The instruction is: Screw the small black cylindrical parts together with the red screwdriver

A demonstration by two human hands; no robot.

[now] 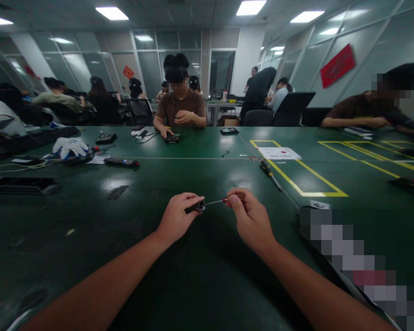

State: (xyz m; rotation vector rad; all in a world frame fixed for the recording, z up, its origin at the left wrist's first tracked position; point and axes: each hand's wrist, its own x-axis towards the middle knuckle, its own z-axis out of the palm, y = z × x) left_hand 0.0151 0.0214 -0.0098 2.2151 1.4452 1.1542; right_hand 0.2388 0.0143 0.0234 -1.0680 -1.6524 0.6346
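Between the thumb and fingers of my left hand [179, 214] is a small dark cylindrical part [200, 205], its round end turned to the right. My right hand [251, 216] is closed around the handle of a thin screwdriver [215, 202] with a reddish collar. The metal shaft points left, and its tip is at the open end of the cylinder; whether it touches inside I cannot tell. Both hands are above the green table [152, 285]. Beyond my right hand lies a second screwdriver [271, 174] with a black and yellow handle.
White gloves [71, 148], a dark rod-shaped tool [121, 162] and a black tray [22, 185] lie to the left. Yellow tape [322, 194] and a paper sheet [279, 153] are at right. A co-worker [180, 108] sits opposite, handling a dark device [172, 138].
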